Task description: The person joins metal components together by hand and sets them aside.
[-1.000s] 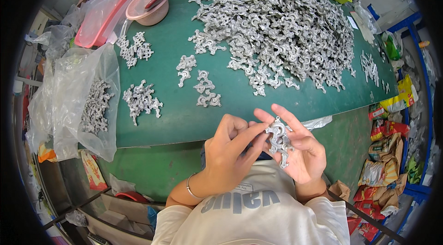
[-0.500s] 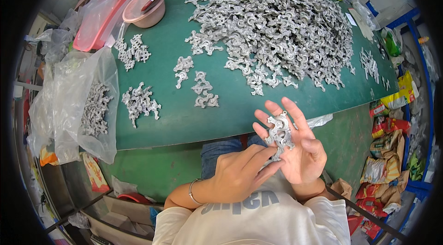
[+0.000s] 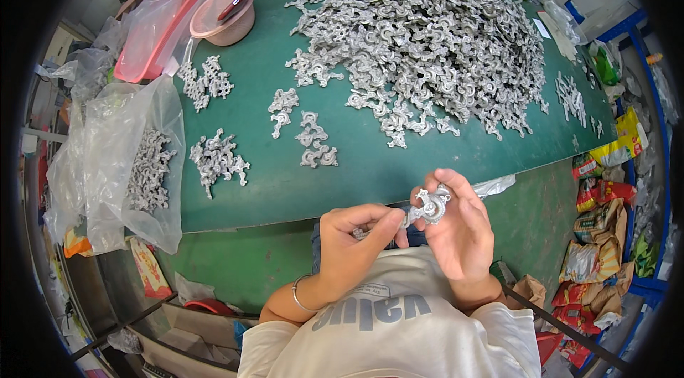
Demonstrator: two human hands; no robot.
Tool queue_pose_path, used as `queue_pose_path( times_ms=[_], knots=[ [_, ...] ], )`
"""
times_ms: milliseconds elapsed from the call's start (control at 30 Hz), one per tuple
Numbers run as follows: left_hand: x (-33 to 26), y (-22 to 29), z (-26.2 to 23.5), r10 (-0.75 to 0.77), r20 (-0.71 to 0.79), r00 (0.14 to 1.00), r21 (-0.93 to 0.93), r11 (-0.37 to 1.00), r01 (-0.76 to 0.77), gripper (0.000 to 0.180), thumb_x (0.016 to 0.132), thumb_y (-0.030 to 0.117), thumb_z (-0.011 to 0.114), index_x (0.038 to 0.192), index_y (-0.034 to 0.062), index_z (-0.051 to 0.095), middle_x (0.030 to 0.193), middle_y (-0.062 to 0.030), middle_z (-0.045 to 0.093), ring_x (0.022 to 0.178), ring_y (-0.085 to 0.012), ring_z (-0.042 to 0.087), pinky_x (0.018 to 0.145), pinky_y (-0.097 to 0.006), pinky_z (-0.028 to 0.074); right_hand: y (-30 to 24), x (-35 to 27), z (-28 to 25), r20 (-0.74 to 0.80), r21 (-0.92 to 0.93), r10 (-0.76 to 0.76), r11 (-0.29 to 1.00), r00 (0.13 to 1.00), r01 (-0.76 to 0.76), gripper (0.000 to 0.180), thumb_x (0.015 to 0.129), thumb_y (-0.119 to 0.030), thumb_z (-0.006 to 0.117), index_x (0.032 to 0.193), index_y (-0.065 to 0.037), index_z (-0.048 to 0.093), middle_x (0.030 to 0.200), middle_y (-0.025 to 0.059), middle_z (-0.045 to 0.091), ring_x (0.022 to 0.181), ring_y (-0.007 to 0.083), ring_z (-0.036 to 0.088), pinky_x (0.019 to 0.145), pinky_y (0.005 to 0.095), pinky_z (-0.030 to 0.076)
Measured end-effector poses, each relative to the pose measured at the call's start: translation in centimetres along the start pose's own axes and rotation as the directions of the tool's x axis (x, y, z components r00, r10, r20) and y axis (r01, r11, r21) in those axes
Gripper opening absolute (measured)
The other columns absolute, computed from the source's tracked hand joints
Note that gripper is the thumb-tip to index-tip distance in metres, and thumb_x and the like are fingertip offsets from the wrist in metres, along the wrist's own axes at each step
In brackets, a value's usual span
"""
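Just past the table's near edge, my two hands meet over a small silver-grey metal casting (image 3: 432,208) with a ring-like curve and short knobbed arms. My left hand (image 3: 349,239), with a bangle on its wrist, is closed, pinching the casting's left end between thumb and fingers. More grey metal (image 3: 361,232) shows within its curled fingers. My right hand (image 3: 459,228) has its fingers curled behind and around the casting's right end, palm turned inward. How many pieces lie inside the hands is partly hidden.
A large heap of similar castings (image 3: 434,50) covers the back of the green table (image 3: 285,193). Small groups of castings (image 3: 217,161) lie left, beside a clear plastic bag (image 3: 114,164) holding more. Behind stand a pink bowl (image 3: 231,29) and red tray (image 3: 153,36). Thin metal pieces (image 3: 570,99) lie right.
My left hand has shifted up and left, drawing back from the right palm. My right hand has curled from spread fingers around the casting, which is now turned more sideways.
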State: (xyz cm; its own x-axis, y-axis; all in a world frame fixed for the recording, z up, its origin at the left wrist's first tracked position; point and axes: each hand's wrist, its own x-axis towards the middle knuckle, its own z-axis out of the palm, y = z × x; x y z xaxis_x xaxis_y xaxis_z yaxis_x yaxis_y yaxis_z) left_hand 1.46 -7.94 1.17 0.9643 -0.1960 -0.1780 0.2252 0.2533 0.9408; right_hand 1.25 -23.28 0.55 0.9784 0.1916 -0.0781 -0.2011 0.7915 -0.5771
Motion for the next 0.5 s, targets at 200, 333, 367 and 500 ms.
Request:
queue_pose_path(
  times_ms=[200, 333, 367, 500],
  knots=[
    [-0.33, 0.25, 0.04, 0.055, 0.055, 0.997, -0.015, 0.998, -0.054, 0.011, 0.081, 0.002, 0.054, 0.075, -0.0045, 0.061, 0.064, -0.0055, 0.061, 0.056, -0.0056, 0.051, 0.050, -0.018, 0.038, 0.04, -0.53, -0.08, 0.010, -0.140, -0.044, 0.989, 0.999, 0.045, 0.024, 0.087, -0.010, 0.043, 0.107, 0.004, 0.048, 0.104, 0.0117, 0.046, 0.086, 0.0163, 0.050, 0.070, 0.0284, 0.039],
    [-0.43, 0.40, 0.02, 0.109, 0.082, 0.991, 0.006, 0.994, -0.110, 0.010, 0.080, 0.001, 0.054, 0.075, -0.0049, 0.061, 0.065, -0.0066, 0.061, 0.056, -0.0071, 0.052, 0.051, -0.019, 0.040, -0.01, -0.48, -0.02, 0.044, -0.140, -0.049, 0.989, 0.998, 0.055, 0.021, 0.088, -0.010, 0.043, 0.102, 0.004, 0.050, 0.101, 0.0117, 0.046, 0.086, 0.0162, 0.050, 0.066, 0.0276, 0.039],
    [-0.45, 0.45, -0.02, 0.109, 0.082, 0.991, 0.006, 0.994, -0.110, 0.010, 0.080, 0.001, 0.054, 0.075, -0.0049, 0.061, 0.065, -0.0066, 0.061, 0.056, -0.0071, 0.052, 0.051, -0.019, 0.040, -0.04, -0.48, 0.01, 0.053, -0.148, -0.046, 0.988, 0.998, 0.053, 0.021, 0.088, -0.011, 0.043, 0.102, 0.004, 0.050, 0.100, 0.0116, 0.046, 0.086, 0.0163, 0.050, 0.066, 0.0276, 0.039],
    [-0.51, 0.49, -0.24, 0.121, 0.122, 0.985, 0.027, 0.992, -0.125, 0.009, 0.079, 0.000, 0.054, 0.076, -0.0050, 0.061, 0.066, -0.0074, 0.061, 0.058, -0.0085, 0.054, 0.053, -0.020, 0.042, -0.07, -0.51, 0.20, 0.048, -0.142, -0.037, 0.989, 0.998, 0.043, 0.020, 0.088, -0.011, 0.043, 0.101, 0.003, 0.050, 0.099, 0.0117, 0.046, 0.085, 0.0165, 0.050, 0.066, 0.0273, 0.039]
  ],
)
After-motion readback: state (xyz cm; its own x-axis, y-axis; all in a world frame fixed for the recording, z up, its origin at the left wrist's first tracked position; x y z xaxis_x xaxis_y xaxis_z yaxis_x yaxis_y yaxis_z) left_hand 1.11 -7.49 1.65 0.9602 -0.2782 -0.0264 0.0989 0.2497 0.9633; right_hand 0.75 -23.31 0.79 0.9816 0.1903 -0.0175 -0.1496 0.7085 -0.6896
